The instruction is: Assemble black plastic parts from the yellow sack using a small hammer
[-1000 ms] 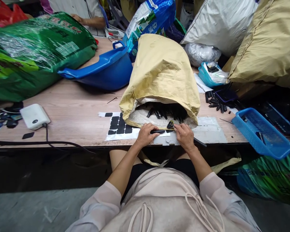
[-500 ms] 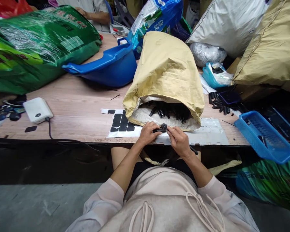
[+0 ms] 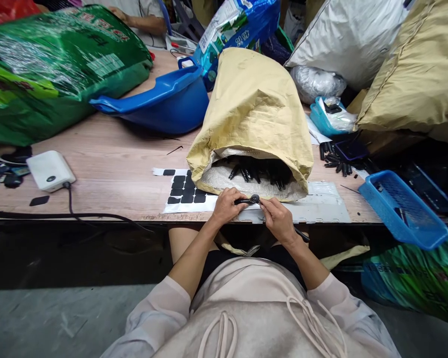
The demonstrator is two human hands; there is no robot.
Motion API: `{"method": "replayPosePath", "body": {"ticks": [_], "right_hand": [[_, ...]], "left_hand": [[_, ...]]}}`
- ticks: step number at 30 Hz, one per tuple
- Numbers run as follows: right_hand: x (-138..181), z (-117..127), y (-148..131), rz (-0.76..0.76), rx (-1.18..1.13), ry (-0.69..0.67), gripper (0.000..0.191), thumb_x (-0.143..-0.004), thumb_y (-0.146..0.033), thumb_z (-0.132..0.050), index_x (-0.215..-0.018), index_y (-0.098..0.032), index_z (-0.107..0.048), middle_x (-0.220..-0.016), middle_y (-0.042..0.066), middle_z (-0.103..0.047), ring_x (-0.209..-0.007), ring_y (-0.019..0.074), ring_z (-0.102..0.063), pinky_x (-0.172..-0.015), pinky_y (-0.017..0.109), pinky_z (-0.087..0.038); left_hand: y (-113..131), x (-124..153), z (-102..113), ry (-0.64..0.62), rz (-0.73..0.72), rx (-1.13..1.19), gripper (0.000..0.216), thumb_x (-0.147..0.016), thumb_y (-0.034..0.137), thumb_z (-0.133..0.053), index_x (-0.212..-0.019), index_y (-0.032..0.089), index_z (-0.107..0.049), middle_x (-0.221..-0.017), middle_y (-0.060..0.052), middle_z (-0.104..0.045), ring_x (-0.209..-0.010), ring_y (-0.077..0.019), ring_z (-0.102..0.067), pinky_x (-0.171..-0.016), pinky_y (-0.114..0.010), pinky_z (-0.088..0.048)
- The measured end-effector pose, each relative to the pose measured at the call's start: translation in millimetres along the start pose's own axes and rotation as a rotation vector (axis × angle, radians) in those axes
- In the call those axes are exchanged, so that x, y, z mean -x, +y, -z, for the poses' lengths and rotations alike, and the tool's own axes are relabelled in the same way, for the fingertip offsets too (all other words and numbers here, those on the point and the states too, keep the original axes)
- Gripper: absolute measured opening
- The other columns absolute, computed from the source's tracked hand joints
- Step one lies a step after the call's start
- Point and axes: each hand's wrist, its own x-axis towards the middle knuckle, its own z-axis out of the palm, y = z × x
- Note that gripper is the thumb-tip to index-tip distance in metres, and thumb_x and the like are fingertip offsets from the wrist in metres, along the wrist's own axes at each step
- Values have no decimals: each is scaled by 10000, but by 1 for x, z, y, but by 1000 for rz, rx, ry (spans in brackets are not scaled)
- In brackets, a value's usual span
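Observation:
My left hand (image 3: pixel 226 206) and my right hand (image 3: pixel 277 220) meet at the table's front edge, both closed on a small black plastic part (image 3: pixel 249 200) with a round end. A thin black stick pokes out behind my right wrist. Just beyond lies a tan paper sack (image 3: pixel 252 117) on its side, its mouth facing me and filled with several black parts (image 3: pixel 259 172). A white sheet of black adhesive pads (image 3: pixel 184 191) lies left of my hands.
On the wooden table (image 3: pixel 108 169) are a blue basin (image 3: pixel 160 102), a green bag (image 3: pixel 56 64), a white adapter with cable (image 3: pixel 49 170), loose black parts (image 3: pixel 336 159) and a blue basket (image 3: pixel 403 209) at right. Another person's arm (image 3: pixel 140 19) rests at the far side.
The black part was lifted off the sheet and turned between my fingers; its round end now shows on top. My hands stayed at the table edge.

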Motion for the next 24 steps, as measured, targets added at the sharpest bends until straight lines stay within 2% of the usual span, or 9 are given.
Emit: {"method": "replayPosePath", "body": {"ticks": [7,13,20,22,24], "right_hand": [[-12,5,25,11,105,98,322,-1088,-312,-483,-1256,-221,-743,-1030,59,-739,-923,167,-685,-834,250,-522],[-21,-4,54,30,315,67,257,-1042,-253,-557,-1167,-245,-782,-923,46,-709,-859,181,-608,-792,274,-452],[-17,-14,53,30,377,95,261,-1032,-252,-552,-1178,-238,-768,-920,62,-690,-840,208,-546,-772,318,-398],[-17,-13,51,27,378,87,258,-1031,-253,-548,-1170,-236,-765,-921,62,-686,-847,211,-546,-779,320,-394],[-17,-12,51,29,381,82,255,-1030,-257,-545,-1162,-234,-762,-925,62,-685,-857,214,-547,-784,322,-392]], "left_hand": [[2,1,0,7,-12,-32,164,-832,238,-801,-996,235,-797,-969,-46,-709,-993,-258,-592,-966,-403,-474],[0,2,-2,16,-26,-63,169,-834,270,-813,-997,236,-785,-975,-44,-705,-1004,-265,-597,-948,-407,-478],[-8,2,-1,32,-116,-27,163,-961,338,-689,-1045,222,-768,-989,-58,-720,-964,-250,-597,-922,-403,-466],[-3,10,1,67,-163,26,217,-1013,360,-608,-1066,207,-753,-1013,-73,-732,-955,-246,-602,-922,-401,-465],[9,24,2,49,-213,120,286,-1055,384,-529,-1110,196,-737,-1022,-82,-737,-950,-234,-619,-916,-378,-476]]}}
